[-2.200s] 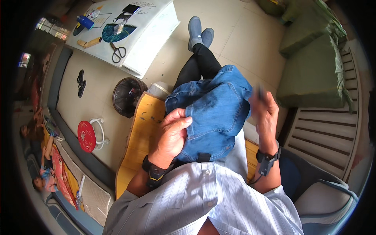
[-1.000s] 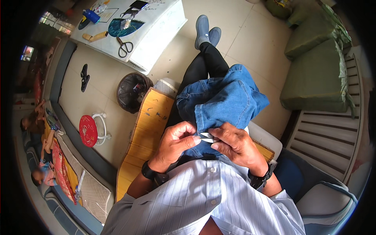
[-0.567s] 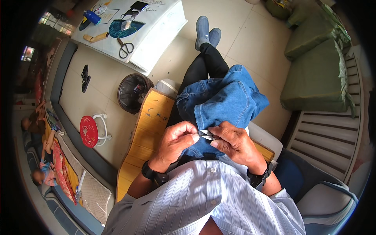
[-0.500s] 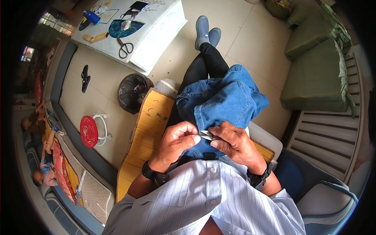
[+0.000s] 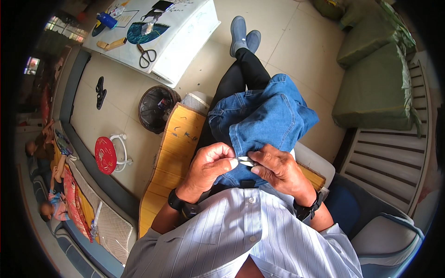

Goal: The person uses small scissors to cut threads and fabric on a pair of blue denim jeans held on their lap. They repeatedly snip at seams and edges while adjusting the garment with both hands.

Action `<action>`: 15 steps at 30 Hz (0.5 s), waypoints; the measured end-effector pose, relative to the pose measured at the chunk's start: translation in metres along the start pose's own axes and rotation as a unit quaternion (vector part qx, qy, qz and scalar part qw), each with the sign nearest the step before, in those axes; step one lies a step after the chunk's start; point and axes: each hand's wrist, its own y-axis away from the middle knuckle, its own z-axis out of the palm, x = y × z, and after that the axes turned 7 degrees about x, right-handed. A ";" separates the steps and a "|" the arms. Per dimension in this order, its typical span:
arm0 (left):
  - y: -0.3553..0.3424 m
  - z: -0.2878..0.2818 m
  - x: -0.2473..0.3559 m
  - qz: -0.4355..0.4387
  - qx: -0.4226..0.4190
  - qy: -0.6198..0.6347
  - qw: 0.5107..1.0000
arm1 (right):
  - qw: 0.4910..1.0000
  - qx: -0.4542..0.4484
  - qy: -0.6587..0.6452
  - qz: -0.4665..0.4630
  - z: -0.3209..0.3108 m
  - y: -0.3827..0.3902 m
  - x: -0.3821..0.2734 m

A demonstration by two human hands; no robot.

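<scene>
Blue denim garment (image 5: 278,118) lies bunched over my lap and black-trousered legs (image 5: 250,67). My left hand (image 5: 206,167) pinches a corner of the denim between thumb and forefinger. My right hand (image 5: 282,173) is closed on small silvery thread snips (image 5: 246,160), whose short blades point left at the pinched corner, almost touching my left thumb. Any thread between the fingers is too small to make out.
A white table (image 5: 190,41) holds scissors (image 5: 147,58). Also around me are a bin (image 5: 157,109), red stool (image 5: 105,155), sandal (image 5: 100,92), yellow mat (image 5: 171,153), green cushions (image 5: 366,97), slatted bench (image 5: 380,167) and two people (image 5: 58,211) on a sofa at far left.
Since the oldest frame my right hand has moved leftward and down, bringing the tool to my left hand, which has shifted slightly rightward and down. Over the last second both hands barely moved.
</scene>
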 end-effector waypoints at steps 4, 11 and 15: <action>0.001 0.003 0.003 -0.006 0.000 0.006 1.000 | 1.000 0.005 0.014 -0.015 0.000 0.000 0.001; 0.002 0.004 -0.001 0.004 0.012 0.005 1.000 | 0.999 0.001 0.030 -0.010 0.002 0.001 0.001; 0.005 0.001 0.001 -0.010 0.025 -0.016 1.000 | 0.999 -0.004 0.046 -0.015 0.005 0.001 0.001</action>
